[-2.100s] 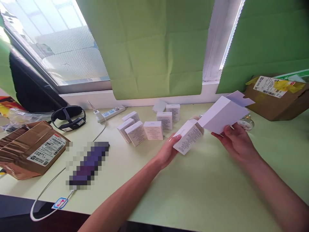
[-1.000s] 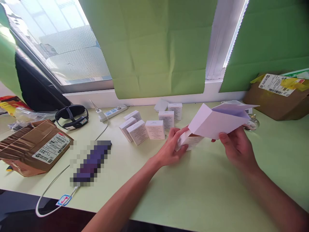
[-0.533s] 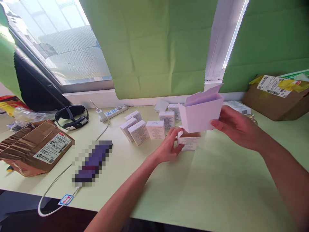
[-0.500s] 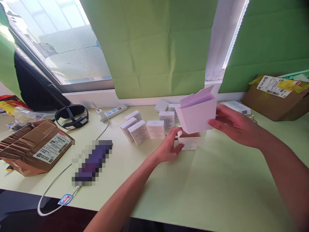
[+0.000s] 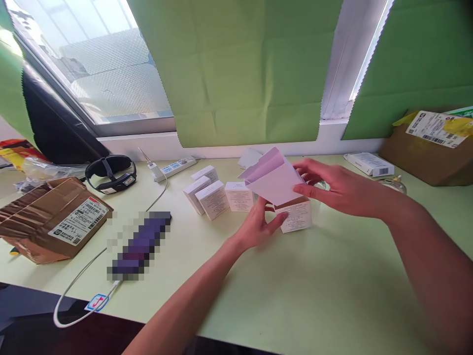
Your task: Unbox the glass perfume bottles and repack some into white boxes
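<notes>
Fingers (image 5: 271, 224) of the left hand (image 5: 258, 228) pinch the small box (image 5: 297, 216) standing on the surface (image 5: 332, 286). Right hand (image 5: 338, 190) grips the open sleeve (image 5: 275, 180) just above, at the box's 11 o'clock, its open end tilted toward 10 o'clock.

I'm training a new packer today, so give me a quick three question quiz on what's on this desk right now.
1. True or false: the right hand holds an open white carton above the table.
2. What does the left hand touch? A) the power strip B) a small printed box C) the headband
3. Fill in: the brown parcel with a shipping label lies at the table's ____ side.

Key: 1 true. 2 B. 3 left.
</notes>
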Motion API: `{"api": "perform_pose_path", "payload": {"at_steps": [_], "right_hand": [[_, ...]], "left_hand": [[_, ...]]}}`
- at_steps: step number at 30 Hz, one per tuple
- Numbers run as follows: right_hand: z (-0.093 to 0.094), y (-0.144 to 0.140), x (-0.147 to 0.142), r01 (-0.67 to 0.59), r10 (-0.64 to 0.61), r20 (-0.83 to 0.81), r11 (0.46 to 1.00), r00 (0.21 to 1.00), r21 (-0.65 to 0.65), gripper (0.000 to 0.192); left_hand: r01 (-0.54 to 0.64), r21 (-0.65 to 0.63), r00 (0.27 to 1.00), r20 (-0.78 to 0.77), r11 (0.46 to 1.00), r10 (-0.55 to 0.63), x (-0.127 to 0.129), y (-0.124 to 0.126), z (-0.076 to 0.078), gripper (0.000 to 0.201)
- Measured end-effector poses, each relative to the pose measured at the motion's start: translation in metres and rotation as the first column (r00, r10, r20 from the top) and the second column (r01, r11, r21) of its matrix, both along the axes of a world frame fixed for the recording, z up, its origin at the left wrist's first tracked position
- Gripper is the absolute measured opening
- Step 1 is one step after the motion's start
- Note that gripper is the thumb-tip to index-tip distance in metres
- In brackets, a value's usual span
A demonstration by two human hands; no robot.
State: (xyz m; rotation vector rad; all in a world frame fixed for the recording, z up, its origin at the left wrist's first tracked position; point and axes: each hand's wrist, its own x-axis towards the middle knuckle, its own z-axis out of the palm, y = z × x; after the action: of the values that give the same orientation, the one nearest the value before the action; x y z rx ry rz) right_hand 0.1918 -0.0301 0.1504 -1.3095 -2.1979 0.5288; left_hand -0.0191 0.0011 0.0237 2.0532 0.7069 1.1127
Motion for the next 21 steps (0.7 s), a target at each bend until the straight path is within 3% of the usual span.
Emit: {"api": "perform_pose_path", "payload": {"at_steps": [8,13,21], "right_hand": [[-0.001,0.006,0.012,-0.018,0.029,0.072,0.989,0.997,-0.149,0.041],[-0.001,0.008,0.019,0.03,-0.015,0.08,0.98,0.997,-0.197,0.039],[-0.004,0.012,0.018,0.006,0.019,0.094,0.968,0.995,-0.251,0.033]], "left_hand": [[0.003,-0.042,0.999,0.053,0.999,-0.001,0.003,0.0,0.001,0.046],[0.019,-0.111,0.996,0.088,0.994,-0.009,0.004,0.0,0.003,0.047],[0.018,-0.175,0.983,0.182,0.984,0.014,0.005,0.0,0.003,0.029]]}}
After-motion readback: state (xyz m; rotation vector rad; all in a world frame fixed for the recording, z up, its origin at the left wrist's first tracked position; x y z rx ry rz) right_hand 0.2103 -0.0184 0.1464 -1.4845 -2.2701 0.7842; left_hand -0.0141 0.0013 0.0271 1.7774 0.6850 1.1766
